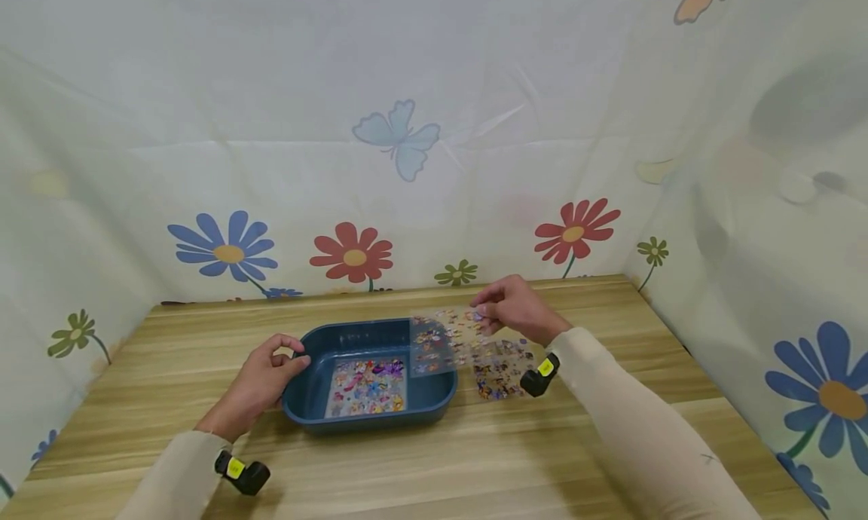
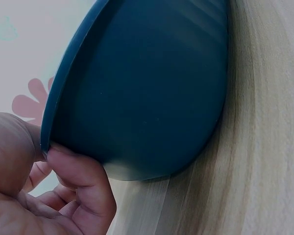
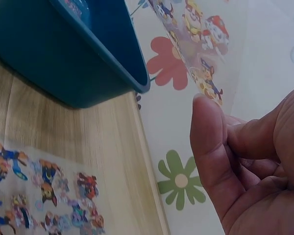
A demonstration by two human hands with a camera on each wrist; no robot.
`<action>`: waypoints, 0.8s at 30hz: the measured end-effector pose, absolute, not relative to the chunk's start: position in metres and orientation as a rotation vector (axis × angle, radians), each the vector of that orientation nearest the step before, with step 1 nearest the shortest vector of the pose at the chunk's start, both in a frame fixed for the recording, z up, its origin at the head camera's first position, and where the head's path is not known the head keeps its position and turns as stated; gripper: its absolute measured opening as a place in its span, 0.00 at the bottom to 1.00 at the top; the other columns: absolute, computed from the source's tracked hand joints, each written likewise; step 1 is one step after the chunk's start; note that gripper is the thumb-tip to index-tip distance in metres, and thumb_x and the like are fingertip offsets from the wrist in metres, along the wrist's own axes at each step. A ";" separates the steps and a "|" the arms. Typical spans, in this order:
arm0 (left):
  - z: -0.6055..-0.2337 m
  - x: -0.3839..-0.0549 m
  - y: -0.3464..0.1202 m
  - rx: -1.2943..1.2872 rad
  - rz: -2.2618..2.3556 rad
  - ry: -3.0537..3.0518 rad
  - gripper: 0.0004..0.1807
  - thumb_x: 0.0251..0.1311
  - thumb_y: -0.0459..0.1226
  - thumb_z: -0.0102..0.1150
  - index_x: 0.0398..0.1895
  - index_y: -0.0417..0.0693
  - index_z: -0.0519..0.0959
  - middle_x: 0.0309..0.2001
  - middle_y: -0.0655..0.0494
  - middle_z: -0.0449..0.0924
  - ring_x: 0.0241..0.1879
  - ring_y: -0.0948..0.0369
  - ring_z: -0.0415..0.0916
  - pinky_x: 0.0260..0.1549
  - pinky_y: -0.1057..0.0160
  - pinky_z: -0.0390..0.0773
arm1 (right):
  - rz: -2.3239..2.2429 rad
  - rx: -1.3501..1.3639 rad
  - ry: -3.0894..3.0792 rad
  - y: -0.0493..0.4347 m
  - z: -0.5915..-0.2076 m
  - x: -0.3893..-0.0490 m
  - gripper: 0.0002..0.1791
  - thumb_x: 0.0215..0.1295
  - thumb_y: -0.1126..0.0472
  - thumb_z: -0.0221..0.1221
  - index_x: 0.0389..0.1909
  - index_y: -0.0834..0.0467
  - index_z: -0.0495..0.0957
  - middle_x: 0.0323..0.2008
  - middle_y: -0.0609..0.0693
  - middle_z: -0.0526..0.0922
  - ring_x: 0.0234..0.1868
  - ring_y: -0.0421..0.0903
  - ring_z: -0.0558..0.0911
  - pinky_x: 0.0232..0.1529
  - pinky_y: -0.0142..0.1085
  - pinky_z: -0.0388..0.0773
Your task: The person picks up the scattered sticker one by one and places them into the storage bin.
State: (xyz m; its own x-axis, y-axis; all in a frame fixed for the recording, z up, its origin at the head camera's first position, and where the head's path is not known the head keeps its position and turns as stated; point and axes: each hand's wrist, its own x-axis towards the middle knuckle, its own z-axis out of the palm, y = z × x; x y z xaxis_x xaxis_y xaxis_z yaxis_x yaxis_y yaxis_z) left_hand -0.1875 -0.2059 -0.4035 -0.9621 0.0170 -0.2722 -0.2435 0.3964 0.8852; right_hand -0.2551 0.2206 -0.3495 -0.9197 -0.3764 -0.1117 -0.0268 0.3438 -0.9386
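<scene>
My left hand [image 1: 267,369] grips the left end of a dark blue plastic basin [image 1: 369,425], its thumb and fingers pinching the rim in the left wrist view. Inside the basin lies a sticker sheet [image 1: 368,386] with colourful cartoon figures. My right hand [image 1: 518,309] pinches the right edge of a clear sticker sheet [image 1: 434,343] between thumb and fingers. That raised sheet overlaps the basin's right end in the head view; cartoon dogs show on it in the right wrist view. Another sticker sheet [image 1: 498,377] lies on the table below the right hand, to the basin's right.
The wooden table [image 1: 380,475] has a light grain and ends at a hanging cloth [image 1: 475,203] printed with flowers and butterflies. The cloth also runs along the left and right sides. A small black camera is strapped to each wrist.
</scene>
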 end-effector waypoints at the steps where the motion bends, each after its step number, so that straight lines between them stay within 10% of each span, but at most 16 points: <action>1: -0.404 -0.188 -0.206 -0.198 1.593 2.418 0.17 0.79 0.40 0.53 0.63 0.44 0.65 0.35 0.49 0.73 0.32 0.54 0.76 0.27 0.59 0.83 | -1.598 -0.372 2.299 0.219 -0.349 -0.255 0.15 0.76 0.71 0.55 0.57 0.73 0.80 0.47 0.66 0.86 0.31 0.43 0.87 0.38 0.37 0.88; 24: -0.405 -0.189 -0.206 -0.213 1.586 2.434 0.16 0.79 0.39 0.53 0.62 0.44 0.66 0.35 0.48 0.74 0.32 0.54 0.77 0.26 0.60 0.83 | -1.590 -0.403 2.245 0.183 -0.346 -0.254 0.14 0.74 0.73 0.55 0.56 0.72 0.80 0.44 0.65 0.86 0.29 0.44 0.88 0.39 0.40 0.89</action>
